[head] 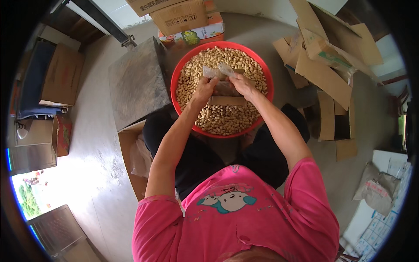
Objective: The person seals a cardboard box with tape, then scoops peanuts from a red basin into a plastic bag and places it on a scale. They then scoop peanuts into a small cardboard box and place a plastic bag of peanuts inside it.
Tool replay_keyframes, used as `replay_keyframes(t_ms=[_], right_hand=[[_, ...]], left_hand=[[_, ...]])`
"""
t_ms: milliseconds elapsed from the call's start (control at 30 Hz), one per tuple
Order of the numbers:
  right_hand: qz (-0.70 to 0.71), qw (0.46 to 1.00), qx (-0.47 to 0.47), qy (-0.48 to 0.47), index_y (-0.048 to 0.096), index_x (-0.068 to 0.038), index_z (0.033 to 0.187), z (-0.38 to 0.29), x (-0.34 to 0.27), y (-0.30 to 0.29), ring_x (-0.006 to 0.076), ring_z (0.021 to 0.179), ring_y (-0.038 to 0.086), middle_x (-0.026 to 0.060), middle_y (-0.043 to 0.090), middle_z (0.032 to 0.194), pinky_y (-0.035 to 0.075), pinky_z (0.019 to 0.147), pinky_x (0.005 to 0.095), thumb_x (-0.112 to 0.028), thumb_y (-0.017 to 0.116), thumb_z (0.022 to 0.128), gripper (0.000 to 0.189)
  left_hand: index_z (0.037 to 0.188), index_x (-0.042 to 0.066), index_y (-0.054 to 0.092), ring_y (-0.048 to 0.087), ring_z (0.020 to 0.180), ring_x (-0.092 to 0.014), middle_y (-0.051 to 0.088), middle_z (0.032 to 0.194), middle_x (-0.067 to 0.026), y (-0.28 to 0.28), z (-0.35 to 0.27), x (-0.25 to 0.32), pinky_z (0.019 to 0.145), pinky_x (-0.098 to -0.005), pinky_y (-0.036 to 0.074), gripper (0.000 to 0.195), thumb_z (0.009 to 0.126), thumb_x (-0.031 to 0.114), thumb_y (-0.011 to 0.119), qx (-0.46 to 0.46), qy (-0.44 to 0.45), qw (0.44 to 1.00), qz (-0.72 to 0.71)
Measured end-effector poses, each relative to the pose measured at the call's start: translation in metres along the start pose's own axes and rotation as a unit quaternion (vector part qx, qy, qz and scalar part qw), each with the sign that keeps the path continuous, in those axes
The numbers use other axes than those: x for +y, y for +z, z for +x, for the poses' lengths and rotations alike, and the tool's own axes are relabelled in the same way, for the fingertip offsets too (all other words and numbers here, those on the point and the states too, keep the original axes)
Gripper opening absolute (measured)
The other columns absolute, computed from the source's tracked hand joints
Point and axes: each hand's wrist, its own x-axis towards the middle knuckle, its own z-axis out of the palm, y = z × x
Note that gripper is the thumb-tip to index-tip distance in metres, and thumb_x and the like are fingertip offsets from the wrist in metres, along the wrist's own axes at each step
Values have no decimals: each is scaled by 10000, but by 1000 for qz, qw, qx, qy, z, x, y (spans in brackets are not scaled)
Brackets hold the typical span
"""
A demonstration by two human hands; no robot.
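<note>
A wide red plastic basin (173,88) full of unshelled peanuts (226,119) stands before my knees. On the peanuts rests a small open cardboard box (227,101), its near flap folded outward. A clear plastic bag (226,69) hangs over the box between my hands. My left hand (207,87) pinches one side of its mouth, and my right hand (243,85) grips the other side. Gathered plastic sticks up beyond the fingers of both. The lower part of the bag sits down in the box, where its contents are hard to make out.
A dark square block or low table (139,85) stands left of the basin. Below it, an open carton (126,154) contains plastic bags (141,160). Stacked boxes (180,18) stand behind the basin. Flattened and open cartons (322,72) lie to the right on the concrete floor.
</note>
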Motion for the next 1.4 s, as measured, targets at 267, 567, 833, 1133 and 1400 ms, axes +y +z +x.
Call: replay_keyframes(t_ms=[267,567,833,1133,1400], right_hand=[[24,1000,-5,1,645,-46,1019,-1,-3,10,115,747,510,-6,587,798,430,686,276,-188,470,990,227],[188,981,6,-41,656,-56,1018,11,-7,4,131,784,558,-3,597,768,457,767,292,-196,491,986,219],[186,977,-102,20,633,-42,906,12,-13,3,129,657,493,-17,494,670,432,682,304,-275,494,936,273],[-21,999,-13,21,633,-45,927,6,2,14,99,685,460,2,527,738,393,629,290,-317,493,981,311],[-107,994,-26,-15,663,-42,1069,14,19,15,67,639,436,-49,540,744,372,577,247,-295,521,986,301]], left_hand=[[1131,6,575,569,749,-146,609,895,-53,4,1,2,680,-283,491,292,981,246,502,-7,49,998,-46],[1159,22,526,575,694,-162,571,814,-51,10,12,-14,634,-309,518,288,971,239,502,-1,-32,998,-45],[1115,30,564,569,657,-161,557,771,-41,3,17,-23,599,-313,521,286,970,269,502,65,-67,990,-101],[963,-7,573,587,682,-315,623,825,-152,15,14,-27,654,-395,503,212,972,190,495,82,166,969,166],[983,-37,568,612,805,-433,628,909,-250,20,5,-20,730,-505,495,228,944,181,513,128,247,901,334]])
